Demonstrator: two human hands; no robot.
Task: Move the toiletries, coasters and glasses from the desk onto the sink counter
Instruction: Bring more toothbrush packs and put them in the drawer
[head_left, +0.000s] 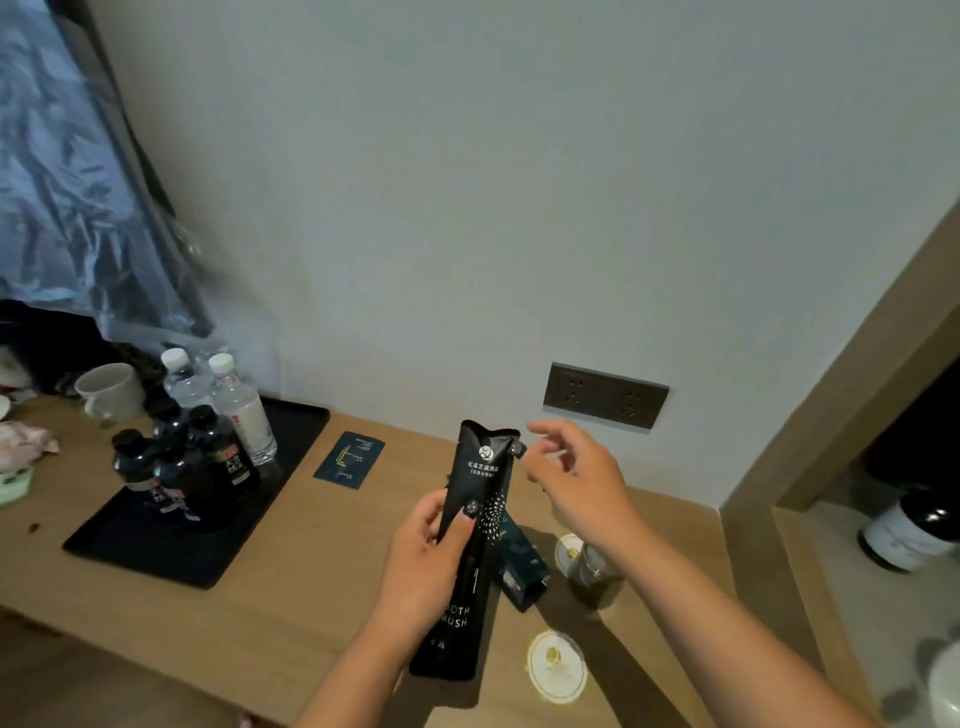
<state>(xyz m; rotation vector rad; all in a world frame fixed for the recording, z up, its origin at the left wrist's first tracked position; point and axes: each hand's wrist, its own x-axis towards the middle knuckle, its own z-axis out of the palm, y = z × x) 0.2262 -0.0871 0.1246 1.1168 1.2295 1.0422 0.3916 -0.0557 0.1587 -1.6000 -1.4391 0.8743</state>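
Wall: plain, pale grey-white
Socket panel: dark, low on wall
Desk: light wood
Frame: wooden, right

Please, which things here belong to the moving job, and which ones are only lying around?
Job: toothbrush packet in left hand, dark sachet, small dark box, glass, round coaster.

Lying about: black tray, dark bottles, water bottles, white mug.

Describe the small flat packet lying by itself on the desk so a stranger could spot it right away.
Start at the black tray of bottles on the wooden desk. Just right of the tray's far corner, near the wall, lies a small dark teal sachet. Unlike the long black toothbrush pouch in the left hand, it is short, flat, rectangular and untouched.
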